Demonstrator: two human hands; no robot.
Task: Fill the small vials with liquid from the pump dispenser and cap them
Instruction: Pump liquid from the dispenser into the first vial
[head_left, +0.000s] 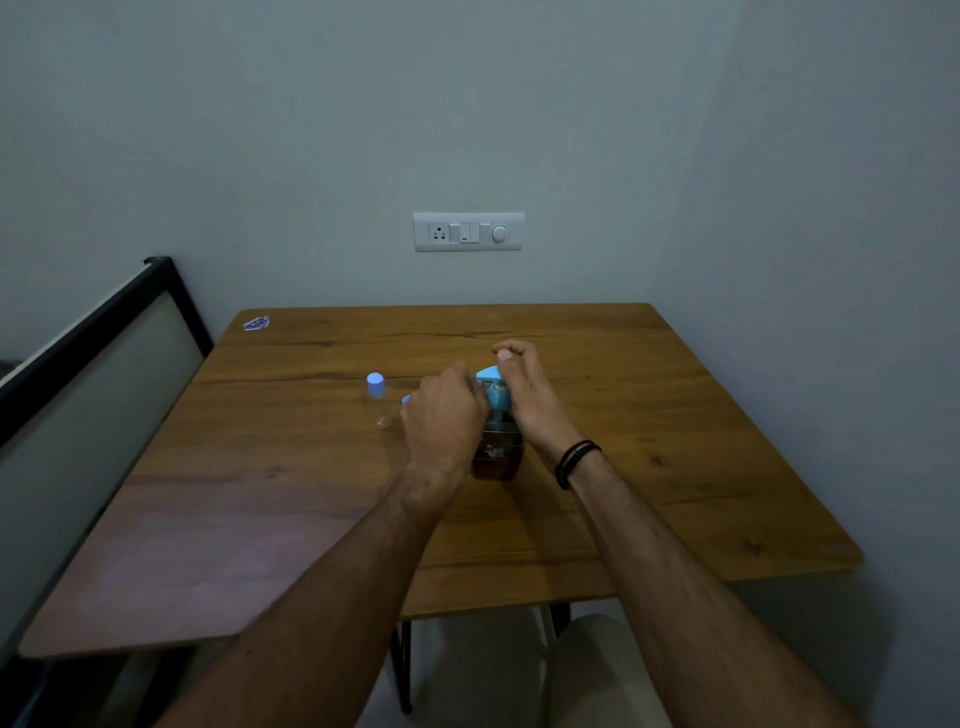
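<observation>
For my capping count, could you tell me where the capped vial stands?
The capped vial stands upright on the table, just left of the left hand.

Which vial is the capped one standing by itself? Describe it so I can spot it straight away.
Start at the wooden table under the wall switch plate and find the blue-topped pump dispenser between the two hands. The capped vial stands upright on the table, left of the left hand and apart from it. It is clear with a pale blue cap, and neither hand touches it.
</observation>
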